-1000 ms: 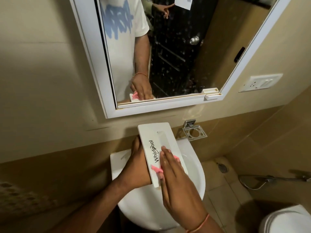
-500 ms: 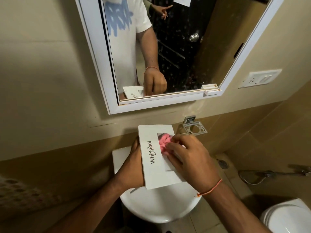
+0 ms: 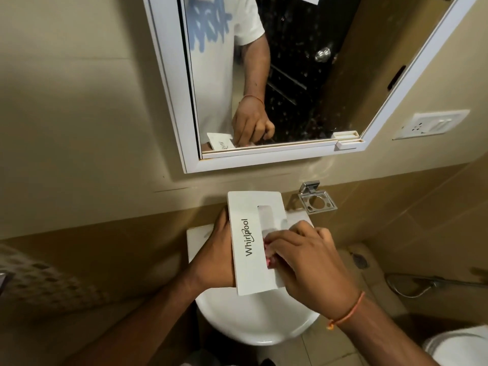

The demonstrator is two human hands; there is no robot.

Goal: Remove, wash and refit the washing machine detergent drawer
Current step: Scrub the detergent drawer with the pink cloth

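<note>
The white detergent drawer (image 3: 250, 233), its Whirlpool front panel facing up, is held over the white washbasin (image 3: 258, 326). My left hand (image 3: 215, 256) grips its left edge from behind. My right hand (image 3: 303, 260) curls round a pink cloth (image 3: 270, 260), mostly hidden under the fingers, and presses it against the lower end of the panel's handle recess. The drawer's compartments behind the panel are hidden.
A white-framed mirror (image 3: 169, 83) hangs on the tiled wall above the basin. A chrome holder (image 3: 317, 202) sticks out beside the drawer's far end. A switch plate (image 3: 433, 124) is on the right wall. A hose (image 3: 412, 286) and a white toilet (image 3: 462, 347) lie at lower right.
My right hand moved the pink cloth from the panel's near end up to the recess top, then back down the recess. The drawer stayed in my left hand.
</note>
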